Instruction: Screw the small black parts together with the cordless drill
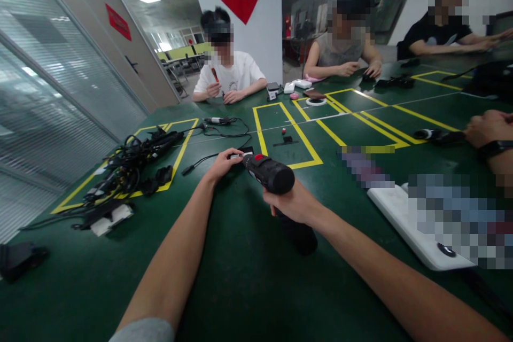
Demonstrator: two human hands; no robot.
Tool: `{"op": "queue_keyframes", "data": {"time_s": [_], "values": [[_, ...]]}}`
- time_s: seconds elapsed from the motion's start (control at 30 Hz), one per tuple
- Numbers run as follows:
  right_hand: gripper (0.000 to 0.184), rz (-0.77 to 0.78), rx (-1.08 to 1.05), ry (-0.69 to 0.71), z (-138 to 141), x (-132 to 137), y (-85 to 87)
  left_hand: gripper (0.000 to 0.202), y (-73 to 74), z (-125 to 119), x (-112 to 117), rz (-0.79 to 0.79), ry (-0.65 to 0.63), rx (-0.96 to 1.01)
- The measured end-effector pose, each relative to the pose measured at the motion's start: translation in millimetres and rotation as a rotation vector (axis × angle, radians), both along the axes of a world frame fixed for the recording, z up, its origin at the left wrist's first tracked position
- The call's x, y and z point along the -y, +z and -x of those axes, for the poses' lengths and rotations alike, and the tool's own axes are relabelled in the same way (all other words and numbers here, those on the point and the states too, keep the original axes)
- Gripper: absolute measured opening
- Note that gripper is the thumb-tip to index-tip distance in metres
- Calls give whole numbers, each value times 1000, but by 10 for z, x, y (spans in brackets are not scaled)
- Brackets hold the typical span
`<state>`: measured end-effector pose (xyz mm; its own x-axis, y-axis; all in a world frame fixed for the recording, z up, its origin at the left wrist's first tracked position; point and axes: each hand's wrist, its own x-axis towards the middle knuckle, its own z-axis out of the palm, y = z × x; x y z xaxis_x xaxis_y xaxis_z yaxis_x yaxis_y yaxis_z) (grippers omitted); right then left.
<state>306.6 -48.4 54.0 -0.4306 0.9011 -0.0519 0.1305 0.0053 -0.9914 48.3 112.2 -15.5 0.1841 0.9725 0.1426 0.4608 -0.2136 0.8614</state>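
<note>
R hand (pixel 294 204) wrapped tight on drill (pixel 267 173), L hand (pixel 224 163) fingers pinched at its tip — bit could slip & nick fingers if trigger bumped.

Both forearms bare, stretched forward from the near edge of the table and drawing together toward its middle. Left arm rising from the lower left, a grey sleeve at the elbow, wrist straight. Left hand (pixel 222 163) palm down, fingers (pixel 234 154) pinched around the tip of the black electric screwdriver (pixel 267 172). Right arm entering from the lower right corner, longer in view, wrist slightly bent. Right hand (pixel 294 204) wrapped from below around the screwdriver's grip, knuckles facing the camera, fingers curled shut and mostly hidden beneath.
</note>
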Motion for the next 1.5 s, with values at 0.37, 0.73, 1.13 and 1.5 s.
{"op": "queue_keyframes", "data": {"time_s": [0.37,0.73,1.13,1.5], "values": [[19,7,28,-6,-2,-6,12,36,12,1,5,-22,-5,-44],[15,15,37,-20,-6,-18,-6,35,-9,24,-20,11,-12,-28],[13,14,52,-39,-8,-27,-57,33,2,-8,-14,4,-21,1],[7,20,15,-28,-17,-66,-145,31,-49,10,-50,2,-24,3]]}}
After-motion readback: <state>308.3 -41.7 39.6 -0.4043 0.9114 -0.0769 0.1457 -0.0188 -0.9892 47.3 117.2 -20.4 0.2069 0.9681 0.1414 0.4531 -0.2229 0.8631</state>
